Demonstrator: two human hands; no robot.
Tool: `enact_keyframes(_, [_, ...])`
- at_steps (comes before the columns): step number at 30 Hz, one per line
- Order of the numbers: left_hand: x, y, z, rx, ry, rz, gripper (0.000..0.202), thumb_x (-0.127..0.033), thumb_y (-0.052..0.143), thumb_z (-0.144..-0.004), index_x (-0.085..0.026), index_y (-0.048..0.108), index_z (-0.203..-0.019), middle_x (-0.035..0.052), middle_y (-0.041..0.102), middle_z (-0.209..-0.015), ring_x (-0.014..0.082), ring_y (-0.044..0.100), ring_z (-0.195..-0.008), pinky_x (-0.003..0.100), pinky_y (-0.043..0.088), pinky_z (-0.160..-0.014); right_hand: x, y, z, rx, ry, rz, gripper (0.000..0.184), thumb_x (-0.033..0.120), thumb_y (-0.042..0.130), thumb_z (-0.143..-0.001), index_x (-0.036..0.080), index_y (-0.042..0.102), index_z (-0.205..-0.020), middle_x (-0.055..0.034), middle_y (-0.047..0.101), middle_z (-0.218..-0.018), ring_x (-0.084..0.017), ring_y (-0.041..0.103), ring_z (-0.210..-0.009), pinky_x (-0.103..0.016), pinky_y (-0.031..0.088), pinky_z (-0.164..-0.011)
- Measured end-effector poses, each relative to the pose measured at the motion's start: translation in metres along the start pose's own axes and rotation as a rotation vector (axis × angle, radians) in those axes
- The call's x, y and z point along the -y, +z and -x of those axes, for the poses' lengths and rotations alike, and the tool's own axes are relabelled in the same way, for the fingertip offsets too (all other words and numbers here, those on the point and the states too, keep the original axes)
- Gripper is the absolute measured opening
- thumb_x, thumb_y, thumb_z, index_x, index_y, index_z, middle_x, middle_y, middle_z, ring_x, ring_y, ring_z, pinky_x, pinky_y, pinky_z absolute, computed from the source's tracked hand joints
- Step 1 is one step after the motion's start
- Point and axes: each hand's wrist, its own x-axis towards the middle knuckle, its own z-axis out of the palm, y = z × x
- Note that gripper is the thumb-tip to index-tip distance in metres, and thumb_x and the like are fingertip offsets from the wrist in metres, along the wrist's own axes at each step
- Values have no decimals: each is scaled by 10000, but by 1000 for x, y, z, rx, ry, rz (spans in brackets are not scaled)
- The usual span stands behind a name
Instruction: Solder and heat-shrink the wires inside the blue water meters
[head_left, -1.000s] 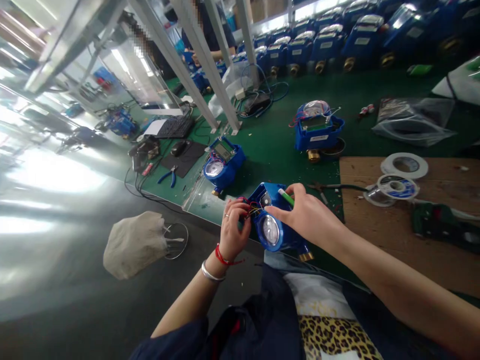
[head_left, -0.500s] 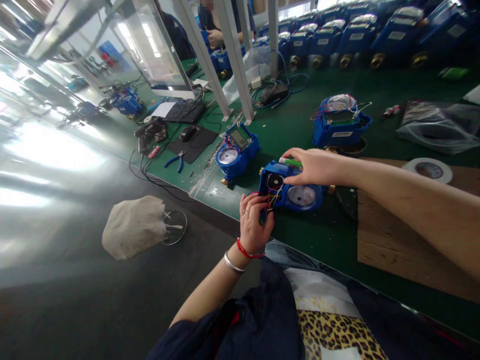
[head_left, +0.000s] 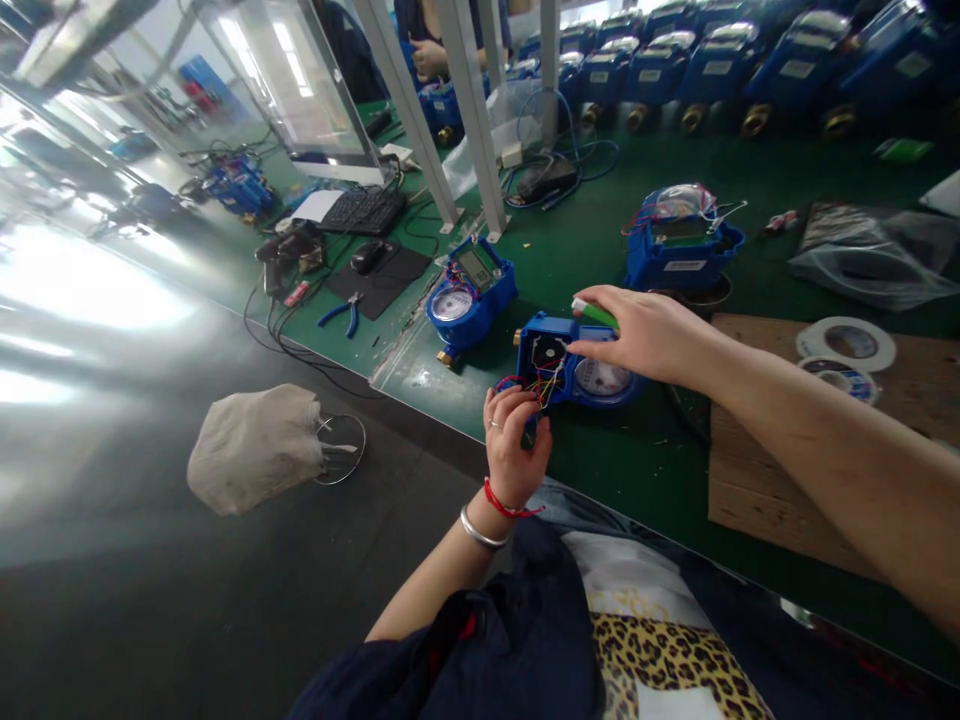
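A blue water meter (head_left: pixel 606 380) lies on the green bench, its box part uncovered with a black round part inside and a clear round dial beside it. My right hand (head_left: pixel 637 325) reaches over the far edge, closed on a green cylinder with a white end (head_left: pixel 598 314). Its fingertips are at the open box. My left hand (head_left: pixel 516 440) is curled at the near left corner, where red and yellow wires (head_left: pixel 551 385) run to its fingers. What it grips is mostly hidden. Left of this stands another blue meter (head_left: pixel 469 300) with a display.
Behind stands a third blue meter (head_left: pixel 682 240); rows of meters (head_left: pixel 660 75) fill the back. Tape rolls (head_left: pixel 847 342) lie on cardboard (head_left: pixel 750 480) at right. Blue-handled pliers (head_left: pixel 341 314), a mouse (head_left: pixel 369 256) and keyboard (head_left: pixel 364 212) are left, near metal posts (head_left: pixel 480 130). A co-worker's hand (head_left: pixel 429 60) shows behind.
My right hand has shifted slightly right, and the green cylinder is now tilted more. My left hand stays by the wires. A second tape roll has come into sight.
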Motion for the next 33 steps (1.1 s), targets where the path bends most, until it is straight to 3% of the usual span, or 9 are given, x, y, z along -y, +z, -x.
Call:
enact_keyframes(4, [-5, 0, -3, -9, -41, -1, 170, -129, 571, -846, -199, 550, -1000, 66, 624, -1046, 216, 559, -1111, 529, 331, -1092, 12, -1, 19, -195, 40, -58, 474, 436, 600, -843, 169, 511, -1225, -135, 574, -1219, -294, 522, -1151, -408, 394, -969])
enact_keyframes(8, [-8, 1, -6, -30, -69, -16, 140, -141, 580, -854, -193, 556, -982, 69, 627, -1034, 217, 567, -1098, 505, 369, -1066, 37, 1, 56, -348, 172, -246, 295, 421, 444, -938, 192, 515, -1109, -96, 597, -1019, -220, 589, -921, -350, 442, -826])
enact_keyframes(12, [-10, 3, -9, -62, -86, -22, 112, -128, 572, -866, -190, 567, -960, 65, 625, -1024, 212, 567, -1100, 465, 420, -1019, 55, 20, 92, -193, 256, -671, 283, 437, 349, -975, 230, 512, -1078, -29, 558, -868, -128, 513, -644, -277, 419, -612])
enact_keyframes(17, [-10, 4, -13, -71, -111, -21, 76, -147, 545, -890, -185, 568, -951, 65, 624, -996, 211, 569, -1084, 429, 466, -951, 56, 53, 102, -13, 348, -1085, 327, 488, 396, -951, 241, 497, -1140, -3, 523, -835, -118, 512, -708, -255, 439, -668])
enact_keyframes(21, [-10, 2, -14, -48, -102, -48, 89, -154, 548, -892, -184, 578, -970, 67, 627, -1002, 209, 572, -1074, 421, 467, -950, 55, 62, 93, 85, 507, -1238, 413, 572, 424, -904, 219, 507, -1102, 15, 490, -781, -94, 441, -626, -210, 367, -539])
enact_keyframes(25, [-9, 3, -13, -48, -106, -54, 87, -154, 563, -885, -182, 583, -965, 73, 626, -1019, 211, 571, -1079, 419, 471, -948, 58, 66, 82, 136, 660, -1299, 508, 666, 401, -858, 181, 550, -884, 34, 430, -658, -71, 363, -530, -184, 283, -466])
enact_keyframes(29, [-8, 6, -14, -86, -101, -51, 65, -148, 556, -887, -182, 588, -932, 67, 626, -1000, 205, 581, -1054, 412, 483, -931, 60, 75, 71, 156, 736, -1354, 557, 698, 420, -819, 171, 473, -645, 38, 366, -543, -65, 310, -458, -186, 214, -409])
enact_keyframes(33, [-6, 8, -13, -125, -79, -34, 84, -116, 555, -880, -184, 589, -915, 58, 626, -978, 199, 583, -1058, 404, 485, -933, 61, 81, 59, 226, 762, -1480, 535, 657, 410, -833, 180, 417, -591, 48, 326, -492, -56, 253, -410, -183, 170, -378])
